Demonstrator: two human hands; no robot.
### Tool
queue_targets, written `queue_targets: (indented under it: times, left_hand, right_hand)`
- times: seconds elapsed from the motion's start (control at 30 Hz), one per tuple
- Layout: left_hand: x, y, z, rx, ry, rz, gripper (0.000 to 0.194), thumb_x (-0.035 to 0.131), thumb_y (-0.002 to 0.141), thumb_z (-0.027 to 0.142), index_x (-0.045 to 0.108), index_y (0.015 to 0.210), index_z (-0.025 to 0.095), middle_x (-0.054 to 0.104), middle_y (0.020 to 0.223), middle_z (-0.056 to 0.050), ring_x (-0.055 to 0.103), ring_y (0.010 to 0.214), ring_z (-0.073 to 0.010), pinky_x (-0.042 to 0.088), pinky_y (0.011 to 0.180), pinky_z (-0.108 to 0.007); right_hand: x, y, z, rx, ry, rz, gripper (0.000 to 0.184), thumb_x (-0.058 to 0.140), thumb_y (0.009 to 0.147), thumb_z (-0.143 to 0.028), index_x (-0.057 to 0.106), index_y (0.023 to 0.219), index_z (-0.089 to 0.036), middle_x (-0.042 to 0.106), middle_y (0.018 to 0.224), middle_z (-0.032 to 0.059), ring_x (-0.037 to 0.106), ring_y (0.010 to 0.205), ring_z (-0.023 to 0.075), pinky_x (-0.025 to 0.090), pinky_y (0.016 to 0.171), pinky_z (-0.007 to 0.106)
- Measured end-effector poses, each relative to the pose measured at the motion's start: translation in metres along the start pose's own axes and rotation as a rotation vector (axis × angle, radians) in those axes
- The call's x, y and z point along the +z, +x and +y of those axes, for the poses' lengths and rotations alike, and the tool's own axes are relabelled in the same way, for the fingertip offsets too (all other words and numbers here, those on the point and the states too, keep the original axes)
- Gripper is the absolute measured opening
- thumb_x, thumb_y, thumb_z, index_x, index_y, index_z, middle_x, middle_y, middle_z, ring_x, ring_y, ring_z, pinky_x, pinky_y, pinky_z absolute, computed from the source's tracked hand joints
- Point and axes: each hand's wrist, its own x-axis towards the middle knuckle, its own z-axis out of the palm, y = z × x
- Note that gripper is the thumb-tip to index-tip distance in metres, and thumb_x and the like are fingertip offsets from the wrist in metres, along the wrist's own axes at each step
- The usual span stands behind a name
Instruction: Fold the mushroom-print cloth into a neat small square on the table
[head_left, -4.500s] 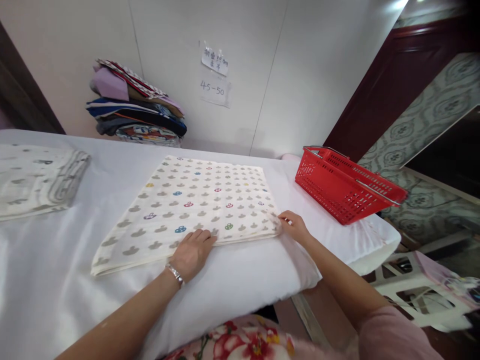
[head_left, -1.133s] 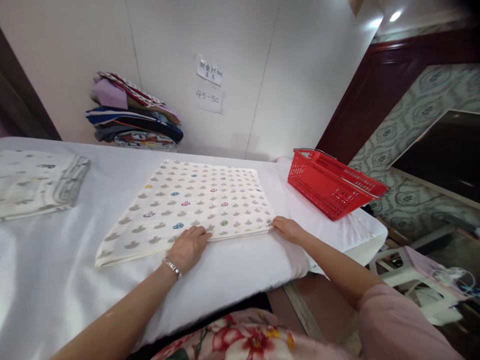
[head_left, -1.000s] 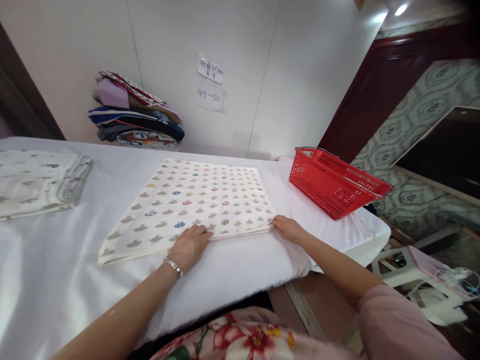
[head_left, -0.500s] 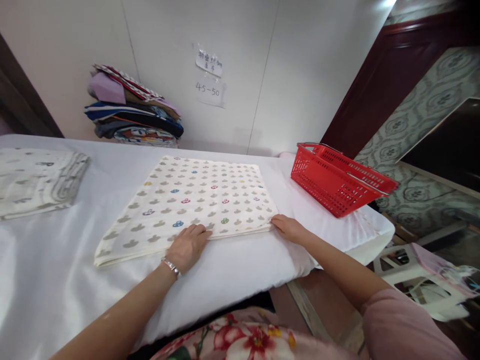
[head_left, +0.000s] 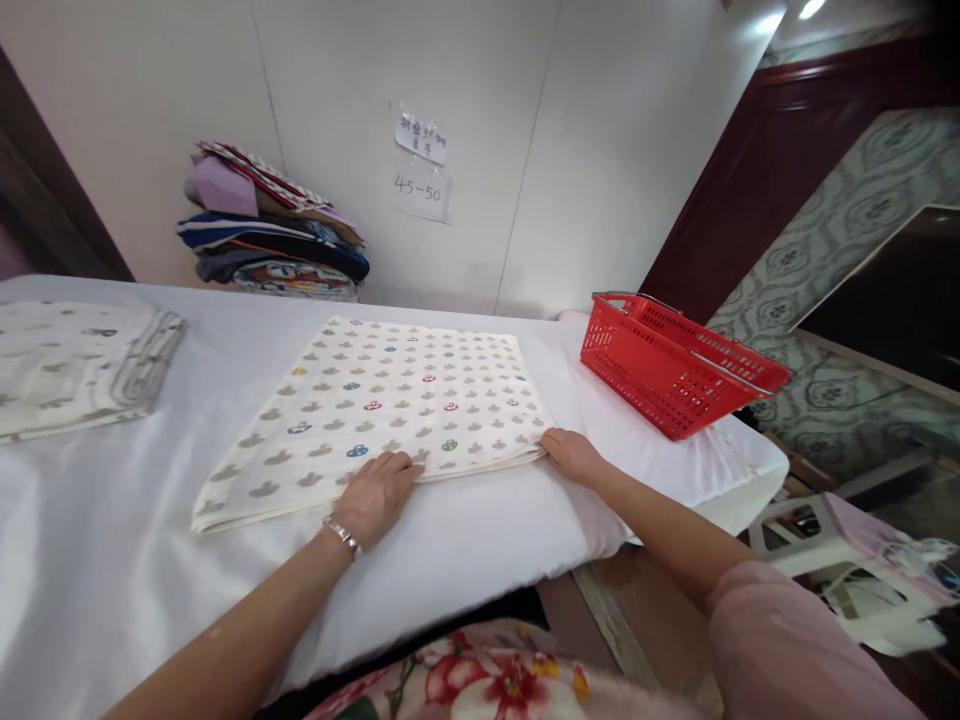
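Note:
A folded cream cloth point(head_left: 390, 405) printed with small grey and coloured shapes lies flat on the white padded table point(head_left: 465, 530). My left hand point(head_left: 377, 494), with a bracelet on the wrist, rests on the cloth's near edge, fingers stretched out flat. My right hand point(head_left: 571, 455) touches the cloth's near right corner, fingers bent over the edge; what they pinch is hidden.
A red plastic basket point(head_left: 671, 360) sits on the table's right end. Another folded patterned cloth point(head_left: 71, 365) lies far left. A stack of folded fabrics point(head_left: 270, 235) leans at the wall under paper notes point(head_left: 421, 165). White stools point(head_left: 847, 560) stand on the floor right.
Both hands stay at the cloth's near edge and corner. Only the camera view shifts slightly.

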Motion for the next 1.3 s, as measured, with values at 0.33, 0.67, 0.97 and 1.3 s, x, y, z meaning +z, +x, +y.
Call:
queue_targets:
  times: [0.33,0.67,0.97,1.3]
  left_hand:
    - [-0.001,0.000,0.012,0.069,0.035,-0.020,0.028,0.035,0.089,0.016,0.062,0.097,0.020,0.059,0.091,-0.005,0.050,0.085,-0.0188,0.042,0.078,-0.034]
    - [-0.005,0.000,0.013,0.044,-0.063,0.018,0.028,0.035,0.089,0.021,0.063,0.094,0.022,0.059,0.089,-0.005,0.051,0.086,-0.0187,0.043,0.077,-0.034]
    - [-0.007,0.001,0.015,0.020,-0.031,-0.035,0.027,0.036,0.089,0.018,0.062,0.097,0.020,0.058,0.090,-0.005,0.050,0.085,-0.0188,0.042,0.078,-0.034]
    - [-0.009,0.001,0.017,0.012,-0.070,-0.036,0.027,0.036,0.088,0.018,0.062,0.095,0.021,0.058,0.089,-0.005,0.049,0.084,-0.0186,0.042,0.077,-0.034]
  right_hand:
    - [0.006,-0.030,0.012,0.083,0.083,-0.042,0.025,0.039,0.082,-0.012,0.053,0.101,-0.019,0.055,0.106,0.0054,0.053,0.086,0.0144,0.038,0.067,0.023]
    - [0.006,-0.023,0.000,0.067,0.036,0.061,0.022,0.043,0.079,-0.010,0.057,0.095,-0.017,0.056,0.100,0.0095,0.045,0.095,0.0216,0.035,0.075,0.031]
    - [0.012,-0.014,-0.021,-0.038,0.103,0.194,0.024,0.043,0.082,-0.009,0.056,0.101,-0.015,0.058,0.099,0.0101,0.046,0.097,0.0222,0.032,0.082,0.034]
    - [0.018,-0.023,-0.012,-0.042,0.130,0.153,0.025,0.041,0.080,-0.008,0.058,0.096,-0.017,0.058,0.097,0.0087,0.049,0.093,0.0207,0.034,0.081,0.034]
